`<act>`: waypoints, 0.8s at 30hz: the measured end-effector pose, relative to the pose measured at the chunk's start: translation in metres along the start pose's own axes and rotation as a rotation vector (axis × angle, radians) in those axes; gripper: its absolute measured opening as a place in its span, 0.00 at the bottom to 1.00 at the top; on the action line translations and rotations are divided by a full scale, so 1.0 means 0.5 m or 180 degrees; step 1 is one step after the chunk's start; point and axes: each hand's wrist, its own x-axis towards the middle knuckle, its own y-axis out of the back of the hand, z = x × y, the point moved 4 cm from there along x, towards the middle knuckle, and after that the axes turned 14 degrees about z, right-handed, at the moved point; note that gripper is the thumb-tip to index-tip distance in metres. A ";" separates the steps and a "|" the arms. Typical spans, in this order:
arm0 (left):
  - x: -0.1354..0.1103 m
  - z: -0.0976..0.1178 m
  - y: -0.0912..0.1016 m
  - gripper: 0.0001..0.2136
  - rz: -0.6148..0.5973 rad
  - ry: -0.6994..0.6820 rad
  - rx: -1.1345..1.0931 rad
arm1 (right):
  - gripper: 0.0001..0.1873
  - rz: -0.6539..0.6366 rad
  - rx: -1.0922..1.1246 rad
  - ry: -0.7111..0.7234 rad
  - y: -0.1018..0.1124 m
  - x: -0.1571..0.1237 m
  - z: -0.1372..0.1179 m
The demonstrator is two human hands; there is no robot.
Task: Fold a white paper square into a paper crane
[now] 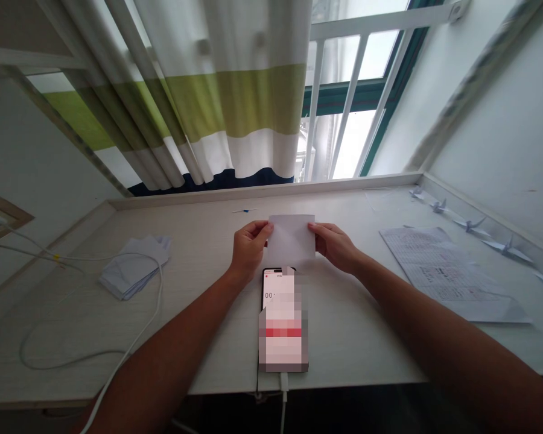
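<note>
Holds one thin, plain white, nearly square sheet of paper [291,241] by both side edges, near the middle of a pale, wood-grained desk [217,355], just beyond the far end of a dark-edged phone [278,301] with a lit, partly blurred screen. Pinches the left edge near its upper corner between thumb and fingers of the bare left hand [250,242]; pinches the right edge in much the same way with the bare right hand [337,244]. Has both grips closed on the paper alone, with no gap visible at the thumbs. Cannot tell from this view about contact between the sheet's lower edge and the desk.

Shows no clear crease across the held sheet; seems, to judge by that flat face, barely begun on this piece. Has done already, by the look of things, a row of folded white paper birds [469,225] along the right-hand side: four in plain view, another cut off at the view's edge. Probably leaves unworked the loose stack of flat white paper [131,276] on the left, beneath a slack white cable [160,283] and well apart from both hands. Cannot count the pieces in that stack.
</note>
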 end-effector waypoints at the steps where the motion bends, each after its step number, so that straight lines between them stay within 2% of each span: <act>1: 0.000 0.000 0.001 0.15 -0.0001 -0.0012 0.0012 | 0.20 0.0029 0.0053 -0.0007 0.002 0.002 0.002; 8: 0.004 -0.005 0.005 0.15 -0.0094 -0.0035 0.0075 | 0.21 0.0040 0.0093 0.0083 0.008 0.008 0.004; 15: -0.011 0.000 -0.012 0.20 -0.0865 0.0162 0.0084 | 0.24 -0.0046 -0.0082 0.0300 -0.010 -0.009 -0.017; 21: -0.011 -0.003 -0.012 0.20 -0.0608 -0.0007 0.0247 | 0.22 -0.0006 -0.0231 0.0378 -0.008 -0.007 -0.019; 24: -0.009 -0.005 -0.012 0.18 -0.0672 0.0001 0.0307 | 0.20 0.0066 -0.0291 0.0569 0.002 -0.001 -0.026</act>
